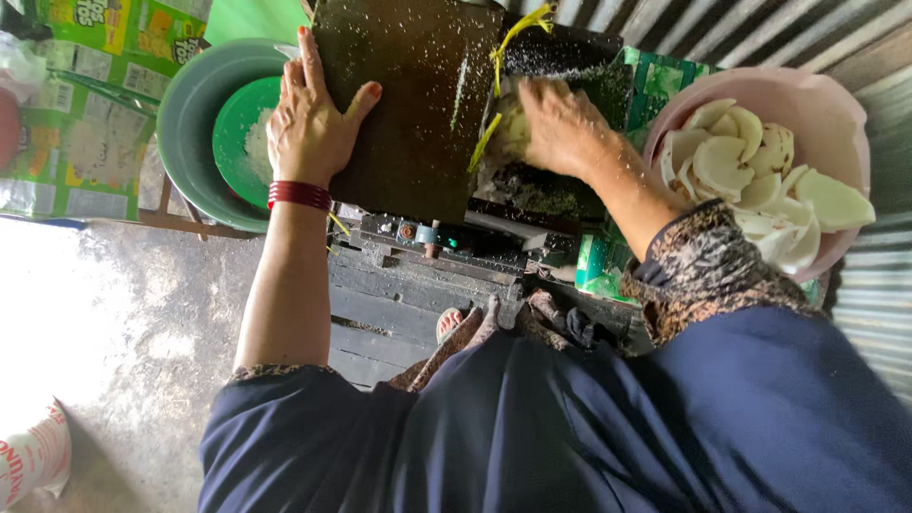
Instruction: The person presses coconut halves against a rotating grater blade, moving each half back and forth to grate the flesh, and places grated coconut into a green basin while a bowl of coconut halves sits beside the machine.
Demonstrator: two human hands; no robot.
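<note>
A dark grating machine (408,104) flecked with white shreds stands in front of me. My left hand (309,119) lies flat on the left side of its dark cover, fingers spread, red bangles on the wrist. My right hand (560,123) is closed around a white coconut piece (513,128) and presses it into the machine's opening. A pink bowl (836,104) with several white coconut pieces (750,166) sits just right of that hand.
A grey basin (185,142) holding a green bowl (233,142) with white shreds stands left of the machine. Green printed sacks (85,95) lie at far left. Corrugated metal sheeting (874,285) is at right. Bare concrete floor (123,313) lies lower left.
</note>
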